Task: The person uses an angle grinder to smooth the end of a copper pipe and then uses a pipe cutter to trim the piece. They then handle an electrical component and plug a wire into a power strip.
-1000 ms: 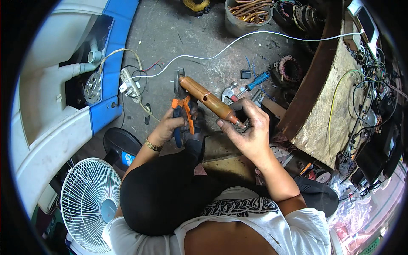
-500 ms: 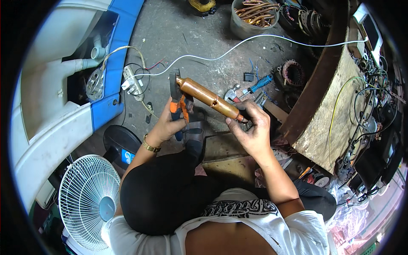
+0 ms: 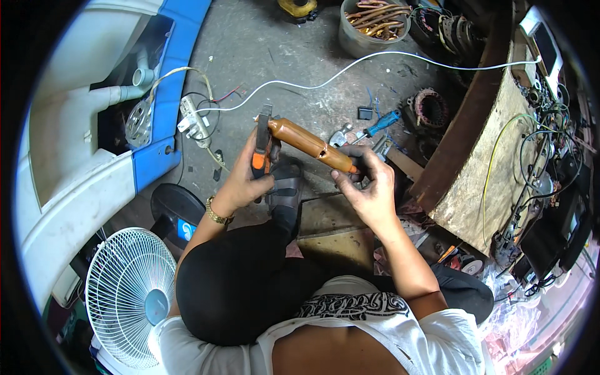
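Note:
My left hand [image 3: 247, 172] is closed round the orange and black handles of a pair of pliers [image 3: 260, 153], whose dark jaws stand upright at the left end of a copper cylinder [image 3: 300, 139]. Whether the jaws bite on its thin end cannot be made out. The cylinder slants down to the right and has a notch-like break in its wall past the middle. At its narrow right end, the fingers and thumb of my right hand [image 3: 374, 187] pinch it. Beyond that hand, a blue-handled screwdriver [image 3: 382, 124] and a hammer [image 3: 339, 135] lie on the floor.
A bucket [image 3: 347, 36] of copper pipe pieces stands at the far side. A white cable [image 3: 325, 85] crosses the floor from a power strip [image 3: 195, 122]. At left are a blue-edged white casing [image 3: 81, 169] and a fan [image 3: 128, 294]; a board [image 3: 481, 162] leans at right.
The pliers' jaws and the copper cylinder's left end have shifted slightly right and turned. The cylinder has rolled, so its break faces differently. Both hands keep their grip.

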The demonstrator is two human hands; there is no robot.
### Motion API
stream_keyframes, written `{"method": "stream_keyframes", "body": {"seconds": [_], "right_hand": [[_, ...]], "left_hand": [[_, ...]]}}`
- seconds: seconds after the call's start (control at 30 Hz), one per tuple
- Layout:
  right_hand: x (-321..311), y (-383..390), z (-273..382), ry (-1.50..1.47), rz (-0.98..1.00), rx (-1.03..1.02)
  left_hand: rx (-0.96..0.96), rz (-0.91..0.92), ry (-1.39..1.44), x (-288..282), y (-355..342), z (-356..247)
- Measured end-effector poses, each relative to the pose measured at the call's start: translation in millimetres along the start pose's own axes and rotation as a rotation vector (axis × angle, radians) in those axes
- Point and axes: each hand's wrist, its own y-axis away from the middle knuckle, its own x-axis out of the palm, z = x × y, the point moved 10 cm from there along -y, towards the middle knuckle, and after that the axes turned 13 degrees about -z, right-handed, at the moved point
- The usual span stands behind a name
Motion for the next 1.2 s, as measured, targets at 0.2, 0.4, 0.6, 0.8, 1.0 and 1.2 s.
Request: {"method": "stream_keyframes", "body": {"seconds": [0.2,0.4,0.6,0.8,1.0,1.2], "right_hand": [[-0.3,-0.9,7.7,0.04,0.009,-0.098],[2.1,2.9,-9.4,0.051,0.025,-0.055],[-19.5,7.9,-2.0,0.068,-0.028,-0.027],[-54.2,20.3,59.0,0.1,0.078,-0.176],[-166.4,41.2,74.5,0.292,-0.166,-0.334],[-280.9,43.9,57.6,0.715,-0.35,-0.384]], "left_hand": [[-0.111,0.0,0.128,3.9,-1.2,8.6],[-0.15,0.024,0.191,3.1,-10.3,33.2],[-0.012,-0.132,-0.255,-14.8,-52.1,109.1],[0.094,0.032,-0.881,-20.0,-83.2,203.7],[0.21,-0.074,-1.101,22.8,-110.4,153.0],[0.261,-0.08,-1.355,20.7,-98.7,140.3]]}}
